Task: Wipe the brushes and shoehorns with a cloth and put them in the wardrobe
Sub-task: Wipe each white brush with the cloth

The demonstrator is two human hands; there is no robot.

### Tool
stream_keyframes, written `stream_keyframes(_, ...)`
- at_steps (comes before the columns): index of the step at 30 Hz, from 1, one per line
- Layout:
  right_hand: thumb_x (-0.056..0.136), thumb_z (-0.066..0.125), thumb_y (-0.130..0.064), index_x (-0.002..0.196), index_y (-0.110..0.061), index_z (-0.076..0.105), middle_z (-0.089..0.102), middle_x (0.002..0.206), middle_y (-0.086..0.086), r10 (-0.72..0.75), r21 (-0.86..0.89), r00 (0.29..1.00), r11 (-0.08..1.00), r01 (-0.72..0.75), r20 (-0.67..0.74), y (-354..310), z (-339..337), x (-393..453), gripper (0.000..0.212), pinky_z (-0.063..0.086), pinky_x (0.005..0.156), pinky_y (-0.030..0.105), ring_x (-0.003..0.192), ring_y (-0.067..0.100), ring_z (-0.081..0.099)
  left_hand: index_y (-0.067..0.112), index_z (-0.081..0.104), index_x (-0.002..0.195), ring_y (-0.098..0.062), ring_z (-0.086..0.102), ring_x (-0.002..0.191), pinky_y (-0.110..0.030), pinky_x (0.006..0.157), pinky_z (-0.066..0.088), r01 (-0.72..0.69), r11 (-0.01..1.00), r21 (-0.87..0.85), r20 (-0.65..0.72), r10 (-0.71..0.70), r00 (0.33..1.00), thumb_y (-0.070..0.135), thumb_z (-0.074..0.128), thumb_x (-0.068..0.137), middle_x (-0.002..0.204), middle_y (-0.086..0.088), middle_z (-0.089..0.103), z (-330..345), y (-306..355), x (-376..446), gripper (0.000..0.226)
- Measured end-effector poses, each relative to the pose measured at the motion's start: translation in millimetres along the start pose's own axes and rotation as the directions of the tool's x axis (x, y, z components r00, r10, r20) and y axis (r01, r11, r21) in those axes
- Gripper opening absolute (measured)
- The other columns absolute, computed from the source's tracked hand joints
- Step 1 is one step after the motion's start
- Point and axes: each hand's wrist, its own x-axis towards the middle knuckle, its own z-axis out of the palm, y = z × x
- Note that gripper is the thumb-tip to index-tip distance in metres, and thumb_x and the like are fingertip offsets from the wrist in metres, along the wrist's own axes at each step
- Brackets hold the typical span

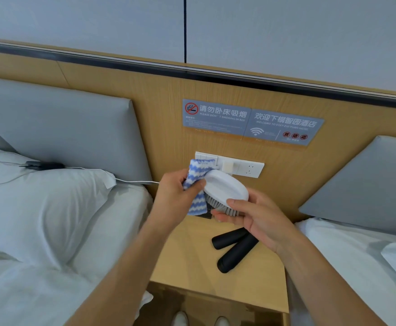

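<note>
White bedding on both sides, a bed (51,220) to the left and another to the right, and between them the wooden surface (192,255) where the work is happening. No wardrobe is in sight, so nothing looks put away yet.

Down on that surface lie two black shoehorns (233,247), crossed over each other near the right wrist, untouched and waiting; whether they have been wiped I can't tell.

Up above them, the action: the right hand (260,222) has its grip curled around one end of the white brush (225,190), thumb on top, fingers under the grey bristles, holding it clear of the surface. The left hand (178,194) has its grip bunched tight on the blue-and-white striped cloth (198,184), pressing it against the brush's far end.

So by my reckoning we're early on: one brush mid-wipe, the shoehorns and the whole trip to the wardrobe still ahead.
</note>
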Motion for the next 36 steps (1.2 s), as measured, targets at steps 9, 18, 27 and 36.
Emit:
stream_keyframes(9,0.094,0.066,-0.011,0.119,-0.006,0.068,0.072,0.116,0.018,-0.058,-0.005,0.991,0.998,0.058,-0.118,9,17,-4,0.026,0.059,0.087,0.036,0.108,0.032,0.071,0.026,0.046,0.078,0.017,0.052,0.077,0.002,0.062,0.035,-0.060,0.943,0.328,-0.309,0.167,0.936,-0.001,0.060,0.089,0.072,0.015,0.047,33,-2,-29,0.032)
stream_keyframes(18,0.088,0.072,-0.011,0.137,-0.013,0.057,0.059,0.137,0.015,-0.108,-0.032,0.989,0.993,0.112,0.106,3,17,-12,0.051,0.053,0.099,0.044,0.123,0.035,0.061,0.013,0.054,0.070,-0.002,0.049,0.053,-0.009,0.048,0.036,-0.030,0.969,0.244,-0.282,0.100,0.954,0.009,0.063,0.092,0.057,0.012,0.051,12,2,-11,0.025)
stream_keyframes(27,0.062,0.092,-0.023,0.144,-0.050,0.039,0.063,0.132,-0.005,-0.145,-0.309,0.983,0.935,0.172,0.109,3,3,-14,0.101,0.053,0.101,0.043,0.124,0.018,0.060,0.029,0.048,0.065,-0.004,0.054,0.054,-0.016,0.051,0.049,-0.051,0.988,0.149,-0.242,0.086,0.966,0.014,0.066,0.091,0.058,0.014,0.054,19,5,-24,0.035)
stream_keyframes(36,0.058,0.097,-0.028,0.140,-0.039,0.052,0.059,0.140,-0.002,-0.122,-0.215,0.984,0.965,0.148,0.129,-14,-8,-14,0.094,0.056,0.090,0.038,0.126,0.025,0.059,0.019,0.065,0.122,-0.009,0.060,0.117,-0.020,0.089,0.052,-0.409,0.905,0.117,0.040,0.407,0.912,-0.001,0.053,0.089,0.131,0.015,0.058,9,8,-34,0.041)
